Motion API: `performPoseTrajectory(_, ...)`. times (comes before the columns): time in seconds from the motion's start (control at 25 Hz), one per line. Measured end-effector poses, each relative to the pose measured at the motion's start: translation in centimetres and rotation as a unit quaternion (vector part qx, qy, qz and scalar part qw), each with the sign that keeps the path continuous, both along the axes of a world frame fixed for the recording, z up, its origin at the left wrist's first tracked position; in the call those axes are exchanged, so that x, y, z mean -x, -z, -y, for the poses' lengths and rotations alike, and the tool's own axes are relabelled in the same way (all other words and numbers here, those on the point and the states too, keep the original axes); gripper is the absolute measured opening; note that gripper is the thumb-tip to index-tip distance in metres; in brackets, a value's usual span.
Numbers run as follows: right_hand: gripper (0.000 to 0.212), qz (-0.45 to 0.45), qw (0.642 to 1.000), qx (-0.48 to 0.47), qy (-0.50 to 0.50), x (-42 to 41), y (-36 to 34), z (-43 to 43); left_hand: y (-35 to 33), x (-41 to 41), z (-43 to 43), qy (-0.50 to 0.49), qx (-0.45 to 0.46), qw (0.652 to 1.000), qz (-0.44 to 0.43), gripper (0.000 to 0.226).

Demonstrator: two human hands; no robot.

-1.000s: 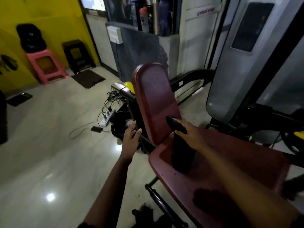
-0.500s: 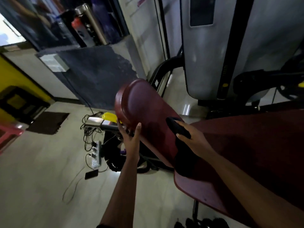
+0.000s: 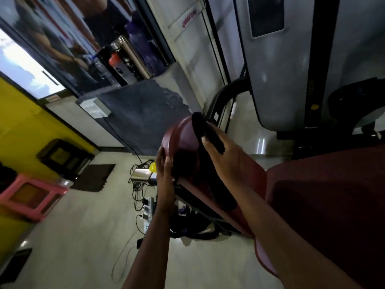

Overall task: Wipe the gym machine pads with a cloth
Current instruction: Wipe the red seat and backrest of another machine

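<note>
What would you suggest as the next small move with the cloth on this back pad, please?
Probably draw the cloth down the face of the back pad toward the seat pad. The right hand holds the cloth at the pad's rounded top, the left hand rests against its side edge, and the face below lies uncovered.

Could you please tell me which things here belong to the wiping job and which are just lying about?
Job: dark cloth, back pad, seat pad, right hand holding the cloth, left hand touching the back pad's edge.

Lying about: pink stool, power strip, floor mat, bottles on the ledge.
</note>
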State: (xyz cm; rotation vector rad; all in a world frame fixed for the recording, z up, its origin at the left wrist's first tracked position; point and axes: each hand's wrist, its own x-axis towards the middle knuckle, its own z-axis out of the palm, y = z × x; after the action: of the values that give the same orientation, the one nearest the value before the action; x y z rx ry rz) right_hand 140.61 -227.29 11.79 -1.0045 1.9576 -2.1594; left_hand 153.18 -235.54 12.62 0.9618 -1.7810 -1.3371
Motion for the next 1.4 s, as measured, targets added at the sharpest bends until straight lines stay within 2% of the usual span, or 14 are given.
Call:
performPoseTrajectory(0.08,0.036,0.002,0.999,0.022,0.034,-1.8,-0.5,2.4,-0.8,1.0,1.3,0.007,0.015,1.0,-0.006,0.037)
performPoseTrajectory(0.16,0.038,-0.017,0.999,0.012,0.049,-3.8,-0.3,4.6,-1.3,2.0,3.0,0.025,-0.004,0.999,-0.042,0.037)
performPoseTrajectory(0.24,0.046,-0.08,0.989,-0.074,0.098,-4.9,0.2,6.3,-1.4,2.7,4.4,0.036,-0.024,0.997,-0.058,0.051)
performPoseTrajectory(0.32,0.05,-0.13,0.971,-0.147,0.136,-5.0,0.6,7.3,-1.0,3.3,5.6,0.008,0.007,1.0,-0.023,0.054)
performPoseTrajectory(0.4,0.05,-0.145,0.965,-0.16,0.149,-4.4,1.0,7.8,-0.4,3.6,6.0,-0.026,0.052,0.998,-0.017,0.054)
performPoseTrajectory(0.52,0.053,-0.087,0.974,-0.159,0.137,-2.1,1.5,8.2,0.4,3.7,6.2,-0.022,0.087,0.996,-0.021,0.066)
performPoseTrajectory(0.68,0.065,-0.011,0.974,-0.203,0.105,1.8,3.2,8.7,0.4,4.0,6.0,-0.025,0.107,0.993,-0.033,0.06)
performPoseTrajectory(0.8,0.049,0.072,0.966,-0.228,0.1,3.8,4.8,8.0,0.1,3.9,5.8,-0.014,0.145,0.989,-0.007,0.063)
performPoseTrajectory(0.88,0.044,0.091,0.97,-0.202,0.099,4.2,4.2,7.3,0.2,3.5,5.8,-0.007,0.159,0.987,0.001,0.06)
performPoseTrajectory(1.0,0.041,0.021,0.993,-0.089,0.08,2.6,1.2,6.6,1.6,2.1,4.3,-0.009,0.121,0.993,-0.015,0.052)
performPoseTrajectory(1.08,0.04,-0.036,0.998,-0.047,0.038,0.5,0.0,6.5,3.2,1.1,2.5,-0.004,0.1,0.994,-0.033,0.053)
performPoseTrajectory(1.24,0.051,-0.174,0.976,-0.125,0.026,-2.1,2.1,7.4,4.8,1.3,0.8,-0.01,0.099,0.992,-0.081,0.052)
performPoseTrajectory(1.4,0.054,-0.139,0.982,-0.118,0.056,-0.2,2.8,8.5,5.3,2.0,0.8,-0.03,0.102,0.988,-0.113,0.05)
